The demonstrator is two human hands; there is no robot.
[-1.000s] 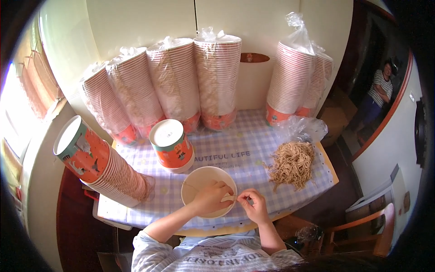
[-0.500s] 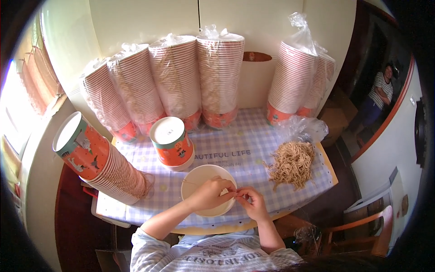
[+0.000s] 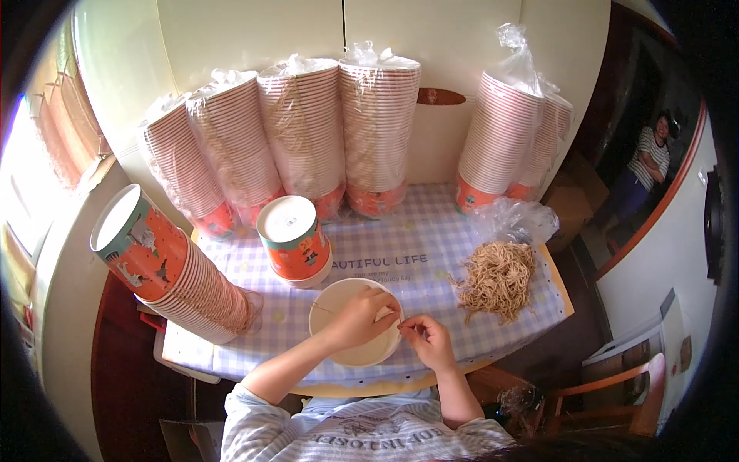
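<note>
A pale, empty paper bowl point(image 3: 342, 308) stands on the checked tablecloth point(image 3: 416, 254) near the table's front edge. My left hand point(image 3: 360, 317) lies over the bowl's right side, fingers curled at its rim. Just right of the rim my right hand point(image 3: 429, 339) has its fingertips pinched together on a thin tan string point(image 3: 406, 323) that runs toward the left hand. A tangled heap of the same tan strings point(image 3: 496, 279) lies on the cloth to the right.
An upside-down orange printed bowl point(image 3: 292, 239) stands behind the pale one. A leaning stack of such bowls point(image 3: 165, 269) is at the left. Wrapped stacks of bowls point(image 3: 308, 131) line the wall, with others at the right point(image 3: 504, 131). A person point(image 3: 647, 165) is in the doorway.
Both hands stay at the bowl's right rim. The fingers have shifted slightly while working the string. Nothing else has moved.
</note>
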